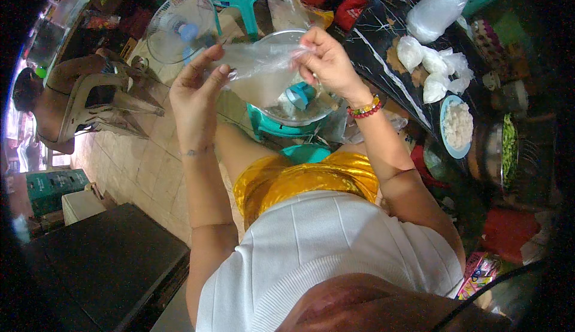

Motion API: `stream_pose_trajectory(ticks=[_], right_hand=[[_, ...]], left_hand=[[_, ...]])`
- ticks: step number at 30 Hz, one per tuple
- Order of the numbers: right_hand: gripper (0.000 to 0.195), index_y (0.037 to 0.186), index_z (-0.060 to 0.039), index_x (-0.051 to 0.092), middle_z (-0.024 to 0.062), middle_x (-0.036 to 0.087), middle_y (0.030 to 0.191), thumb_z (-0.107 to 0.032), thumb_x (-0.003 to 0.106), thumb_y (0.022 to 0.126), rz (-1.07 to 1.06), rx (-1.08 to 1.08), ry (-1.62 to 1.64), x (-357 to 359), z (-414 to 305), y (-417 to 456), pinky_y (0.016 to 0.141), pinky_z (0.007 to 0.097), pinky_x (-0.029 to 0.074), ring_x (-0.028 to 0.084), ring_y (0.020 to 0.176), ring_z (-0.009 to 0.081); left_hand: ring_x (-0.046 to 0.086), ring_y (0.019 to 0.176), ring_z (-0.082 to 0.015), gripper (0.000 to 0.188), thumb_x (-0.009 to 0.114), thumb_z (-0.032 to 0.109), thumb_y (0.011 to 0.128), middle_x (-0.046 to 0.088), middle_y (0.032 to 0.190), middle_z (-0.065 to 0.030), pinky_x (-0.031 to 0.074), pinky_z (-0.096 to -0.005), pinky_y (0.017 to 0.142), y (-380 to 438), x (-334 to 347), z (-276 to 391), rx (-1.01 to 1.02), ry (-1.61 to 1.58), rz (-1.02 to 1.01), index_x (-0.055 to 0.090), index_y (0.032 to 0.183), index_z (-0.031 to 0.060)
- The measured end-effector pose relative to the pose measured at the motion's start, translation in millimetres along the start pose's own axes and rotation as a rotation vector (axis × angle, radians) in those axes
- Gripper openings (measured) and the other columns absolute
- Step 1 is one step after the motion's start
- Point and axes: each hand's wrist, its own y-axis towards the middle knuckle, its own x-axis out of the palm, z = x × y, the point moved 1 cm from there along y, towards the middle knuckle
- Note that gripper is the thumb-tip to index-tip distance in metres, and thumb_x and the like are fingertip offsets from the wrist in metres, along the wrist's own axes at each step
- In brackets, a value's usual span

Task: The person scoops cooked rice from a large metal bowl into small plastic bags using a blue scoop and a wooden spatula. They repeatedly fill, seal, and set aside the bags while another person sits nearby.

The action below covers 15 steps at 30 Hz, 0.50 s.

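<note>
A clear plastic bag [265, 60] is stretched between my two hands, above a wide metal basin [287, 118]. My right hand [323, 60] pinches the bag's gathered end between thumb and fingers. At the other end, my left hand [200, 78] has its thumb and fingers around the bag's edge. Inside the basin, partly hidden by the bag, lies a teal plastic scoop or cup [301, 95] among a pale, powdery substance. The basin rests on a teal stool [278, 127].
Tied white bags [435, 71] and a large filled plastic bag [435, 15] lie on a black marble-patterned table [373, 31] at right, beside a plate of white food [457, 127]. An electric fan [182, 29] stands ahead; a person [58, 103] sits on a chair at left.
</note>
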Motion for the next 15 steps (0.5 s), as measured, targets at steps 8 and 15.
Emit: stream_pose_trajectory(ticks=[8,15], right_hand=[[0.04,0.118,-0.0033,0.057,0.0202,0.065,0.092,-0.007,0.065,0.079,0.011,-0.188,-0.842,47,-8,6,0.073,0.0368,0.05,0.066,0.085,0.0328],[0.022,0.099,0.0006,0.063,0.0171,0.066,0.087,0.0,0.052,0.08,0.081,-0.397,-0.804,58,-62,14,0.07,0.0327,0.051,0.067,0.083,0.0255]], left_hand=[[0.061,0.088,-0.0123,0.021,0.072,-0.001,0.078,0.066,0.099,-0.0061,0.05,-0.0249,0.078,-2,34,18,0.115,0.008,-0.236,0.068,0.099,-0.0005],[0.051,0.112,-0.0252,0.073,0.088,0.023,0.059,0.056,0.122,-0.0101,0.038,-0.0346,0.097,6,14,14,0.566,0.467,-0.309,0.057,0.121,0.0037]])
